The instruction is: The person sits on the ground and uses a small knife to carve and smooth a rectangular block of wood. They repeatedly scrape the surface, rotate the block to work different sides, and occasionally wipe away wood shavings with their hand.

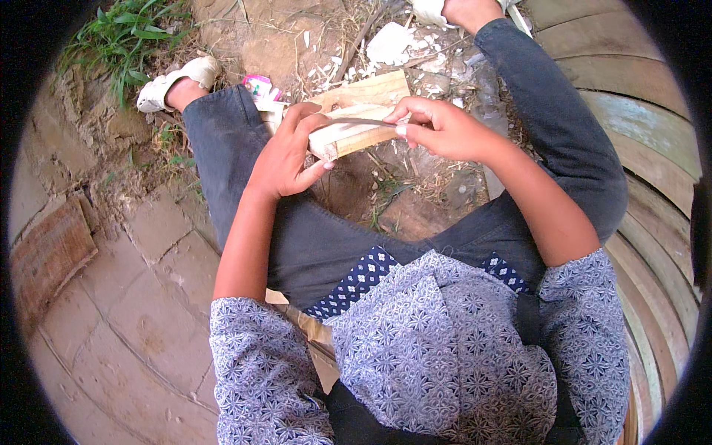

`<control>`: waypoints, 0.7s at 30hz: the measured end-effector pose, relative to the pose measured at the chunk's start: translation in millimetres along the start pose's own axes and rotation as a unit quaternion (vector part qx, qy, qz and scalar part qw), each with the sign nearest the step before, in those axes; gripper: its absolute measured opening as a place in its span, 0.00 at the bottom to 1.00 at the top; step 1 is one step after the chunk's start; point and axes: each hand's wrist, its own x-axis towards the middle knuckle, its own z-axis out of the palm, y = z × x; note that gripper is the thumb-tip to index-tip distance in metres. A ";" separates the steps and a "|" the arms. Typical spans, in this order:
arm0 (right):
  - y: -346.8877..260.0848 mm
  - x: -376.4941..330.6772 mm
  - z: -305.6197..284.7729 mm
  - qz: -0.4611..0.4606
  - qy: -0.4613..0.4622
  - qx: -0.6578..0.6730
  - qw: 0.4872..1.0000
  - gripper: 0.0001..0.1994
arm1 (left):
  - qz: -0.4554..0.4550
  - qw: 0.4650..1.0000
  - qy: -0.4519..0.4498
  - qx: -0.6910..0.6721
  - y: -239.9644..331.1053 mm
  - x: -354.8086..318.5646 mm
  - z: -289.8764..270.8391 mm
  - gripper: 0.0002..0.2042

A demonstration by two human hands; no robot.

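My left hand (pixel 289 152) grips the near end of a pale flat wooden piece (pixel 363 100) that rests across my left knee. A thin dark curved blade or strip (pixel 360 121) lies along the wood's edge, and my right hand (pixel 437 127) pinches its right end with fingertips. Both hands are close together above the gap between my knees, and the left thumb presses on the wood's cut end. The wood's underside is hidden.
I sit with dark trousers, knees apart, feet in pale shoes (pixel 174 81). Wood shavings and white scraps (pixel 393 41) litter the dirt ahead. Stone paving (pixel 126 297) lies left, curved wooden planks (pixel 645 126) right, grass (pixel 126 30) at top left.
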 end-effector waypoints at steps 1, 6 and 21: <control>-0.5 -0.2 2.6 -0.021 0.001 -0.010 1.000 0.11 | 0.010 1.000 0.006 -0.019 0.7 0.8 1.2 0.34; -17.0 -2.4 8.8 0.015 -0.012 -0.111 0.994 0.11 | -0.032 0.994 0.090 -0.060 -3.5 -3.5 18.0 0.37; -29.2 -5.4 24.0 0.072 0.034 -0.063 0.995 0.12 | -0.114 0.984 0.123 -0.052 -0.2 1.9 26.1 0.28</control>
